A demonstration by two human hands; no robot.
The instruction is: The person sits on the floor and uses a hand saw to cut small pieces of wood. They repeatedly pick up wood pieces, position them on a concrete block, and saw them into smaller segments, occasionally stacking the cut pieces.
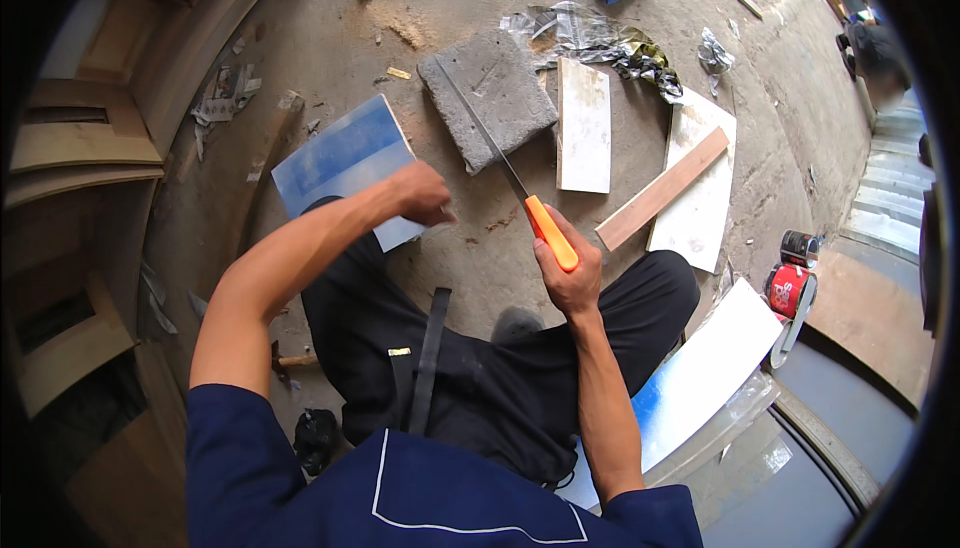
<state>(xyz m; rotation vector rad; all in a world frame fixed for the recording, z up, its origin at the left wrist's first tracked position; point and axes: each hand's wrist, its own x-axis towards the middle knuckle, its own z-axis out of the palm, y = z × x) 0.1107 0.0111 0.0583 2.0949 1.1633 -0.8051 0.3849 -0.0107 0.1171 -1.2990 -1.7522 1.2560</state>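
Right hand (pixel 572 266): fingers wrapped around the orange handle of a long-bladed tool (pixel 541 216).
Blade: slanting across a rough concrete block (pixel 520 103); contact cannot be told.
Left hand (pixel 422 193): curled and blurred near a blue-and-white board (pixel 335 158); whether the fingers hold anything cannot be told.
Floor: a wooden strip (pixel 665 188) lies across a white board (pixel 704 136), right of the block.

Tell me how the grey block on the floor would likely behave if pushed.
The grey block is probably heavy for its size, as it looks thick and concrete-like. Its rough, pitted surface suggests it would scrape rather than slip. Lying flat on a broad face, it seems unlikely to roll or tip.
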